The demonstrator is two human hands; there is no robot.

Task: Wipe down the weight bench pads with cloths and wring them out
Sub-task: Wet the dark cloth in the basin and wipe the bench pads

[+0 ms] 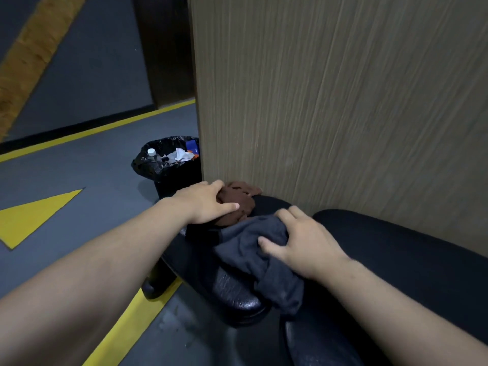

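Observation:
A black padded bench seat pad point(229, 289) sits low in the middle of the view, with a second black pad point(412, 260) to its right along the wall. My left hand point(203, 202) grips a bunched brown cloth point(235, 204) at the seat pad's far end. My right hand point(303, 244) presses a dark grey cloth point(253, 249) onto the pad, fingers curled into the fabric. Part of the grey cloth hangs over the pad's near side, between the two pads.
A wood-grain wall panel point(330, 101) rises directly behind the pads. A black bin point(169, 167) lined with a bag and holding rubbish stands on the floor at the panel's left corner. The grey floor point(92, 165) carries yellow lines and a yellow triangle.

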